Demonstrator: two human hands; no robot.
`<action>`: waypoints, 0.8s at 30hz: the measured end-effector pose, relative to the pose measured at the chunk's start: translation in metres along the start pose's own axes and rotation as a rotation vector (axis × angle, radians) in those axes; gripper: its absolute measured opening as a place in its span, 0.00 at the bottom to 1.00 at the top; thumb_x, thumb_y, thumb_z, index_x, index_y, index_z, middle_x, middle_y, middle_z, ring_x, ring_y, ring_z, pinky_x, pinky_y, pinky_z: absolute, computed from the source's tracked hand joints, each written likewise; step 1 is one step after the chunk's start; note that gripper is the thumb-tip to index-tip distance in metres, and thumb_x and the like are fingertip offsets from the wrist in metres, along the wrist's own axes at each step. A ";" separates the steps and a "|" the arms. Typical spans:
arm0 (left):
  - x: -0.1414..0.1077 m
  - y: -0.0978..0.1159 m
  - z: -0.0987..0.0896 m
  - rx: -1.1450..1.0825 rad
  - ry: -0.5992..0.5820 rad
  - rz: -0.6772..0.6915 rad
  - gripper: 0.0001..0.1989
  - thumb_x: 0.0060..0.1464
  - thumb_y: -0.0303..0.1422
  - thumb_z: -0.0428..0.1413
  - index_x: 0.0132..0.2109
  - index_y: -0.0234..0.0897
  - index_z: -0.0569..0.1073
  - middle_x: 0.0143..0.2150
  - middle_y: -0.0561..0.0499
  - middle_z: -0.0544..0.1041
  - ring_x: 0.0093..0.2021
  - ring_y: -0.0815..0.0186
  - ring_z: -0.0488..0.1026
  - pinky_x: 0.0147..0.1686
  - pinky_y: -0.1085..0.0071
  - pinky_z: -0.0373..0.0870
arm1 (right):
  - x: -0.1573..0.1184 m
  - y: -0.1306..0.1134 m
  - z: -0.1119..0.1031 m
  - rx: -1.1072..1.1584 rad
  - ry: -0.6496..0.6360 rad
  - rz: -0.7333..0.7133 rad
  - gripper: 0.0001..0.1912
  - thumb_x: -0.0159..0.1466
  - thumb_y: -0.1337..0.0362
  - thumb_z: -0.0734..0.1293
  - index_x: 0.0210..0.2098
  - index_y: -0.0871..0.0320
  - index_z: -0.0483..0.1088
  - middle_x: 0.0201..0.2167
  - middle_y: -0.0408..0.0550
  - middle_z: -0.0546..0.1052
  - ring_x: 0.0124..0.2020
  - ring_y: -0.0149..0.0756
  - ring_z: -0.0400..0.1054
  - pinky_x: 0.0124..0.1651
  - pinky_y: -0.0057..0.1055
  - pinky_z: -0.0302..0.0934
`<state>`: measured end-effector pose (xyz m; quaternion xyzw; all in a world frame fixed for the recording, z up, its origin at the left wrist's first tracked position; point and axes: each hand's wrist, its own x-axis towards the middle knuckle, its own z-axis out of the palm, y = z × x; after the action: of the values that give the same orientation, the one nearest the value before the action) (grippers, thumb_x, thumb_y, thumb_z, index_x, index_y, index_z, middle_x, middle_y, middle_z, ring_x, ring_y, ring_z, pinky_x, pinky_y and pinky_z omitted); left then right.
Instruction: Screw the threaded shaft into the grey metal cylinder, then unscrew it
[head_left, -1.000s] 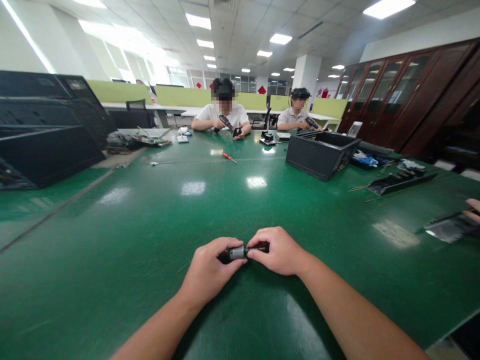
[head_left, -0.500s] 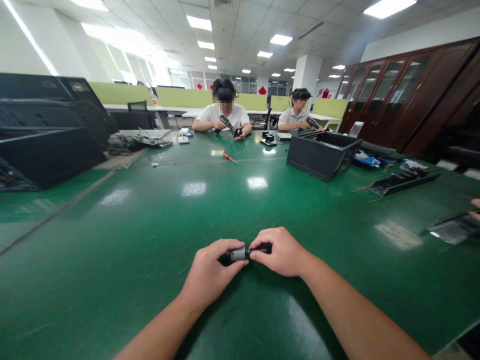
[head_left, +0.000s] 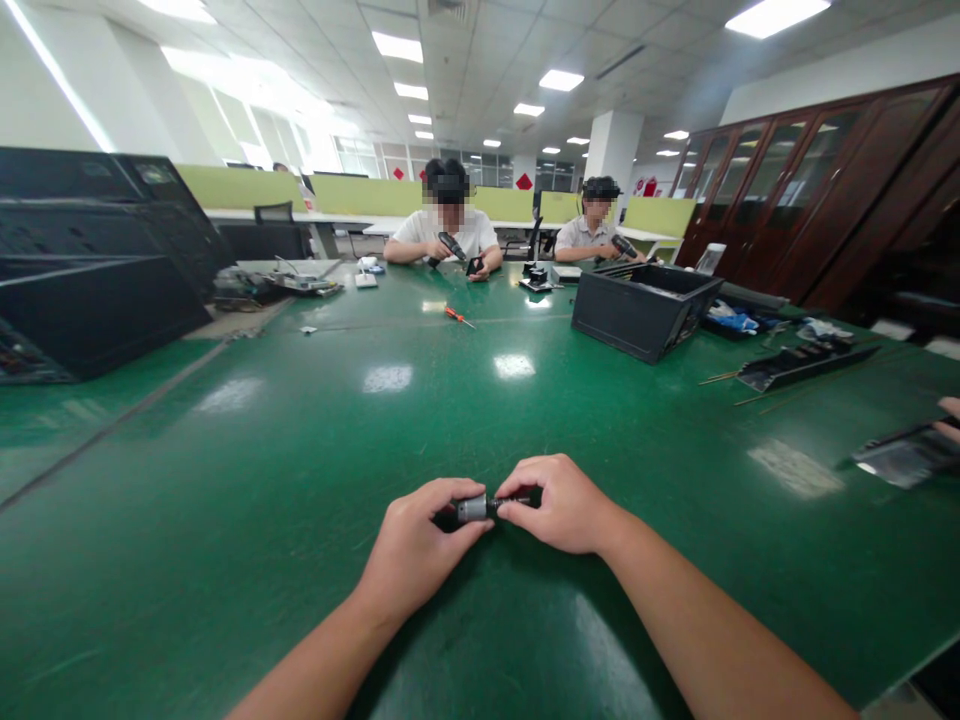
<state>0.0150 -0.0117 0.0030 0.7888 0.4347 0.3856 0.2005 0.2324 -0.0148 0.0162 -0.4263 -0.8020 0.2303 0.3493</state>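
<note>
Low over the green table (head_left: 315, 470), my left hand (head_left: 420, 535) is closed around a small grey metal cylinder (head_left: 472, 509) that looks like a little motor. Its fingers and thumb grip the cylinder from both sides, and a dark part shows behind it inside the hand. From the cylinder's right end sticks a thin dark shaft (head_left: 492, 507), lying sideways. My right hand (head_left: 562, 508) pinches this shaft between thumb and fingers; its far end is partly hidden in the palm. Both hands are close together, with the cylinder between them.
Beyond the hands lies an orange screwdriver (head_left: 457, 316). A black open case (head_left: 637, 310) stands at the right, with dark metal parts (head_left: 806, 362) beside it. Large black computer cases (head_left: 97, 310) stand left. Two people with drills (head_left: 450, 246) sit opposite; another person's hand shows at right.
Hardly anything differs. Both hands and the cylinder appear very slightly further left in the picture, and the grips stay the same.
</note>
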 end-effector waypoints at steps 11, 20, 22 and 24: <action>0.001 0.001 0.000 -0.002 0.020 -0.039 0.12 0.48 0.34 0.66 0.42 0.43 0.80 0.40 0.53 0.82 0.38 0.63 0.79 0.40 0.69 0.76 | -0.001 0.000 -0.001 -0.033 0.003 0.002 0.04 0.60 0.66 0.71 0.36 0.57 0.79 0.32 0.44 0.80 0.34 0.32 0.72 0.39 0.28 0.61; 0.001 0.001 -0.001 0.008 0.016 -0.036 0.12 0.49 0.35 0.65 0.43 0.42 0.80 0.40 0.52 0.82 0.39 0.62 0.79 0.41 0.68 0.76 | 0.000 0.002 0.000 -0.039 0.002 0.031 0.04 0.58 0.65 0.73 0.34 0.56 0.78 0.31 0.43 0.79 0.33 0.32 0.71 0.38 0.28 0.60; 0.001 0.000 0.000 0.008 0.023 -0.033 0.12 0.49 0.36 0.65 0.43 0.42 0.80 0.40 0.52 0.82 0.38 0.62 0.79 0.40 0.68 0.76 | 0.000 0.002 -0.001 -0.036 0.000 0.039 0.04 0.58 0.65 0.73 0.34 0.56 0.78 0.31 0.43 0.79 0.33 0.32 0.71 0.38 0.28 0.61; 0.001 0.000 0.000 0.006 0.027 -0.030 0.12 0.49 0.36 0.66 0.43 0.42 0.80 0.40 0.52 0.82 0.38 0.62 0.79 0.40 0.68 0.76 | 0.000 0.002 -0.002 -0.037 -0.005 0.043 0.04 0.58 0.65 0.73 0.34 0.56 0.78 0.31 0.44 0.79 0.33 0.33 0.71 0.38 0.28 0.61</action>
<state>0.0151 -0.0109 0.0033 0.7773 0.4505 0.3919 0.1980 0.2346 -0.0134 0.0161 -0.4495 -0.7975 0.2239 0.3344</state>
